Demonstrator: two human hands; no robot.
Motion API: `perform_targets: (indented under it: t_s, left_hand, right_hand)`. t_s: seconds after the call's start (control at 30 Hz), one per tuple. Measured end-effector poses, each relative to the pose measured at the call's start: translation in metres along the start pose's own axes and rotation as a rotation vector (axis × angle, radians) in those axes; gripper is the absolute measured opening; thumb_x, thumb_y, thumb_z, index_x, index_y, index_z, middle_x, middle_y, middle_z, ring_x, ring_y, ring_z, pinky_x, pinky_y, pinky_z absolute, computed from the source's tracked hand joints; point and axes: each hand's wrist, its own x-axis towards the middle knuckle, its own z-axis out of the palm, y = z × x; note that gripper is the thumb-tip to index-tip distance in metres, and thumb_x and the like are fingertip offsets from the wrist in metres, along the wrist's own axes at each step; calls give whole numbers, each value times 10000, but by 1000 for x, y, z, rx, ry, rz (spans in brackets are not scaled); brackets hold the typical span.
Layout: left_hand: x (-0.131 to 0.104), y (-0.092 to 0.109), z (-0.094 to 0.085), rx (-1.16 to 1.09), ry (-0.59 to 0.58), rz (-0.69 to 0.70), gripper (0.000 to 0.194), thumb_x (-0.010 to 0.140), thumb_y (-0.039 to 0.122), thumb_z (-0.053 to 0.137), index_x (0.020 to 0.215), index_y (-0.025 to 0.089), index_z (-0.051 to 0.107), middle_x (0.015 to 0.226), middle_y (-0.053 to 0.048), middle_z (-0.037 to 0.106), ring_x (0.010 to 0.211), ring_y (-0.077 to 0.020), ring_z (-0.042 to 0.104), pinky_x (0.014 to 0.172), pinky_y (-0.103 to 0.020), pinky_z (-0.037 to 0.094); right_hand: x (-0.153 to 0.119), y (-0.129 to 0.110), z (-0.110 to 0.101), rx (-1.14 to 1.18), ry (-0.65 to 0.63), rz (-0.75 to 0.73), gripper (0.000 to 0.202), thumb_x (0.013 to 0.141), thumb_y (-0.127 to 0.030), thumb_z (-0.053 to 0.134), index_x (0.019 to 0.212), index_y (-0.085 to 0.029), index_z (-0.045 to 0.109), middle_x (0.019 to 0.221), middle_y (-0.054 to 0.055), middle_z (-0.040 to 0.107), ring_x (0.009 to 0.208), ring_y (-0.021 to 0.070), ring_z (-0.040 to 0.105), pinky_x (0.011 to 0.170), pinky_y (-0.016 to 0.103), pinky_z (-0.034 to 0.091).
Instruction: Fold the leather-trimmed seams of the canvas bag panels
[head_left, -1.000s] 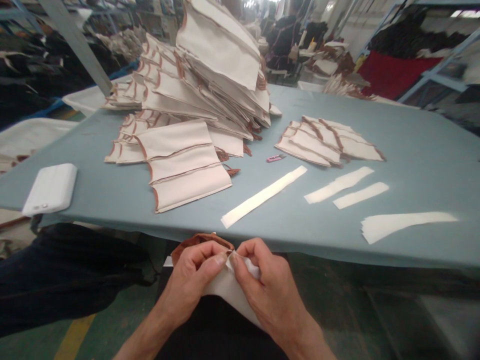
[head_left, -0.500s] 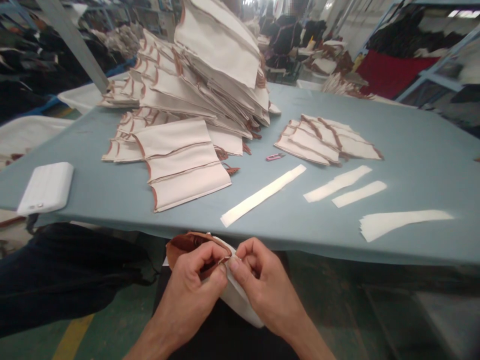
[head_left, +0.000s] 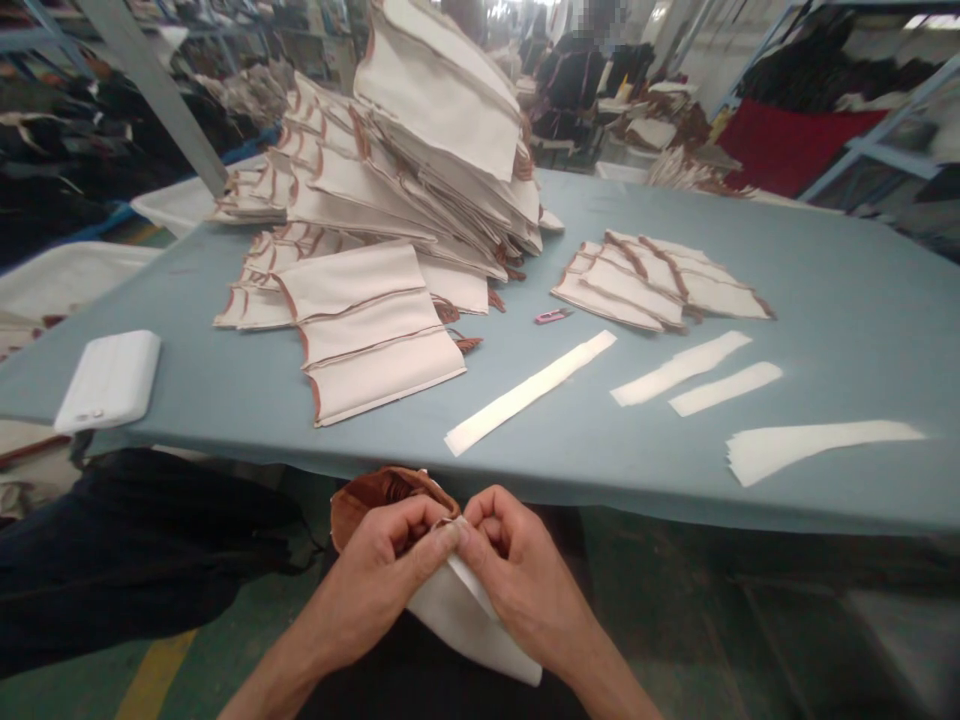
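Observation:
Just in front of the table edge, over my lap, my left hand [head_left: 397, 560] and my right hand [head_left: 506, 565] meet at a cream and brown fabric pouch [head_left: 480, 632]. Thumb and fingers of each hand pinch its edge, and the thumb tips almost touch. A brown lining [head_left: 356, 500] shows at the pouch's open left end, with dark cord-like folds inside. Under the right thumb runs a narrow white strip along the edge. The fingertips hide the exact spot being gripped.
The blue-green table [head_left: 600, 470] carries a tall stack of cream panels [head_left: 435, 110], a smaller fanned pile [head_left: 660, 280], pink thread snips [head_left: 553, 316], several pale strips [head_left: 532, 390] and a white box-shaped device [head_left: 109, 380]. A dark bag [head_left: 150, 560] hangs at left. White bins stand beyond.
My hands have drawn closer together at the pouch edge. The pouch's cream side now hangs a little lower, and more brown lining shows. The view has shifted slightly.

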Motion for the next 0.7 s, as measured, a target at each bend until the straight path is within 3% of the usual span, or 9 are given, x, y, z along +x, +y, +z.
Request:
perform_targets:
  t_s: [0.13, 0.27, 0.43, 0.57, 0.7]
  left_hand:
    - [-2, -1, -1, -28, 17, 44, 333, 936, 463, 649, 762, 182, 683, 725, 5, 641, 635, -137, 517, 579, -210, 412]
    - [-11, 6, -5, 130, 89, 135, 266, 958, 397, 635, 802, 207, 735, 738, 2, 704, 652, -148, 594, 600, -202, 444]
    - [-22, 14, -8, 282, 157, 239, 184, 946, 357, 657, 843, 246, 762, 750, 14, 748, 664, -158, 673, 643, -194, 497]
    - [-30, 5, -10, 325, 278, 269, 142, 896, 378, 713, 843, 281, 802, 755, 11, 776, 670, -177, 694, 654, -201, 523]
    - [-36, -7, -16, 349, 328, 275, 100, 848, 358, 764, 880, 288, 828, 856, -12, 812, 777, -211, 725, 745, -216, 555]
  right_hand:
    - [-11, -15, -3, -54, 1, -39, 299, 977, -471, 595, 900, -183, 585, 641, -63, 509, 568, 97, 459, 517, 203, 323]
    - [-21, -21, -4, -124, 22, -113, 209, 988, -387, 578, 991, -188, 641, 690, -41, 594, 596, 106, 552, 555, 201, 395]
    - [-25, -21, -5, -276, 114, -406, 167, 999, -303, 567, 915, -196, 663, 670, -23, 642, 552, 105, 578, 539, 205, 409]
    - [-22, -28, -12, -480, 85, -735, 184, 1000, -229, 579, 844, -190, 668, 664, 0, 697, 538, 108, 603, 579, 219, 442]
    - [-9, -29, -22, -457, 110, -738, 107, 985, -224, 592, 920, -196, 673, 696, -2, 708, 583, 121, 623, 613, 225, 482]
